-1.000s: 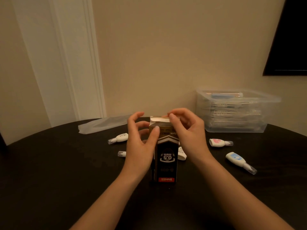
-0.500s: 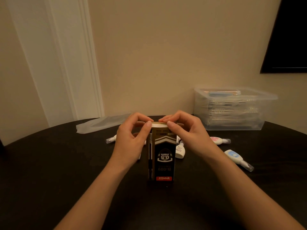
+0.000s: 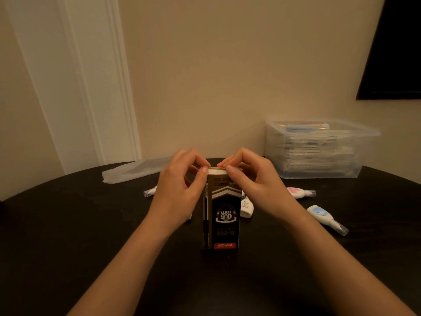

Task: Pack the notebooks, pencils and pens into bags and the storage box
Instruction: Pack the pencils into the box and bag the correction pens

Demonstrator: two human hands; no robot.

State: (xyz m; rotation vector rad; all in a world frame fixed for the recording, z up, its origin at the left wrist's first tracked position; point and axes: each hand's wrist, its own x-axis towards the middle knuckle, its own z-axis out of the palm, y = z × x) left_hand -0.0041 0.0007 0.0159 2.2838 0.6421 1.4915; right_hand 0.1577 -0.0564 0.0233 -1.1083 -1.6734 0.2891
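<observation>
Pen box (image 3: 224, 215) standing upright on a dark table (image 3: 68, 236)

A clear storage box (image 3: 319, 153) sits beyond the right hand (image 3: 257, 185), to its right. A frosted plastic bag (image 3: 134, 171) lies flat beyond the left hand (image 3: 180, 190). Both hands pinch the pen box's top edge, thumbs in front, fingers curled over. A pink correction tape (image 3: 296, 192) and a blue correction tape (image 3: 321, 214) lie right of the right hand.

Left hand (image 3: 180, 188) and right hand (image 3: 257, 185) pinch the pen box (image 3: 224, 215) top, fingers curled; forearms converge.
</observation>
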